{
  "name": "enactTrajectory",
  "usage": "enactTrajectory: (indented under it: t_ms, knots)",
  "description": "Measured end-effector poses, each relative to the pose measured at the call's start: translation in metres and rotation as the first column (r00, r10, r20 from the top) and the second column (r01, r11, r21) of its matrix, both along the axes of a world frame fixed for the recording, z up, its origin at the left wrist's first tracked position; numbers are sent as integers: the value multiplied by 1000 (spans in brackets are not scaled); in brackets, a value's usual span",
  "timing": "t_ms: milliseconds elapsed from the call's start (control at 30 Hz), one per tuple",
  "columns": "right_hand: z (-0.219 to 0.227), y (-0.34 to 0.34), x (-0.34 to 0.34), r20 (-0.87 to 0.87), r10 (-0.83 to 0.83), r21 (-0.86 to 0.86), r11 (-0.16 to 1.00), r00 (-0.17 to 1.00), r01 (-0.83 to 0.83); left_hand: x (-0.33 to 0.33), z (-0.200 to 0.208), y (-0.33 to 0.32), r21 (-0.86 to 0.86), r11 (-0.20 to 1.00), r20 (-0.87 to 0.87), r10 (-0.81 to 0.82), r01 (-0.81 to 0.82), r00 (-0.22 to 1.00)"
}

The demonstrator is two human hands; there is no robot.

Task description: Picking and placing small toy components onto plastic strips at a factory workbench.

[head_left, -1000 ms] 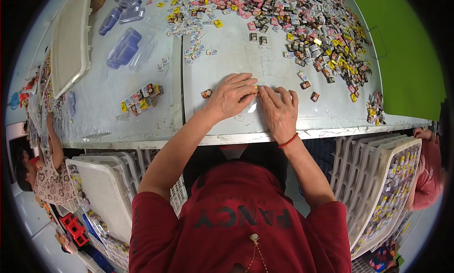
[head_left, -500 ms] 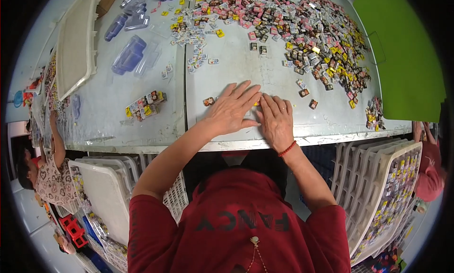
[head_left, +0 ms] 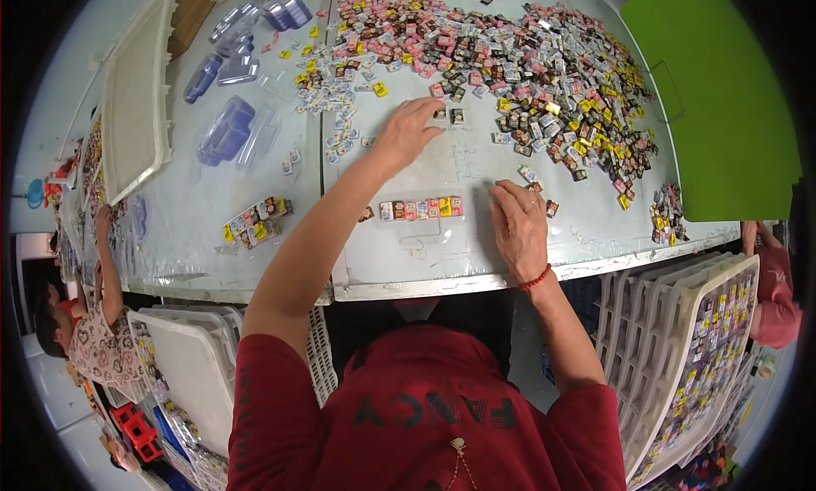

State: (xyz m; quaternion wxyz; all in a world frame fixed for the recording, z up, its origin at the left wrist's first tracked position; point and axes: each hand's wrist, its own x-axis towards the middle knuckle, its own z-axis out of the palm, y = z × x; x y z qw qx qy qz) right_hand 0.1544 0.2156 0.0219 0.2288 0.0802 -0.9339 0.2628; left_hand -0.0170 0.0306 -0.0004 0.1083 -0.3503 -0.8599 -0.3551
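A short straight row of small coloured boxes [head_left: 422, 210], white, brown, pink and yellow, lies on the light table before me. My left hand [head_left: 410, 134] reaches beyond the row, thumb apart from the fingers. Its fingertips are at a small dark box [head_left: 439, 114], with another dark box [head_left: 457, 116] just to the right; whether they touch is unclear. To the right of the row rests my right hand [head_left: 520, 226], fingers loosely bent with nothing visible in them. One brown box [head_left: 366, 214] lies off the row's left end, partly behind my left forearm.
A large heap of loose small boxes [head_left: 544, 66] spreads across the far table. Clear plastic trays [head_left: 226, 132] and a block of stacked boxes [head_left: 257, 222] lie left. A green panel [head_left: 714, 108] borders the right. White crates [head_left: 680, 355] stand below; a co-worker [head_left: 98, 338] is at left.
Both hands have parted from over the row, which now shows. My left hand has moved away from me to the dark boxes; the right has shifted right and slightly nearer.
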Motion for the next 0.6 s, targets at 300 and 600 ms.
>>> enactTrajectory:
  t_ms: [300, 600]
  knots:
    - [-9, 42, 39, 78, -184, 40, 983, 980, 182, -7, -16, 5, 20, 997, 18, -70, 69, 997]
    - [3, 68, 44, 32, -301, -9, 953, 953, 302, 12, 3, 6, 114, 990, 178, -96, 77, 979]
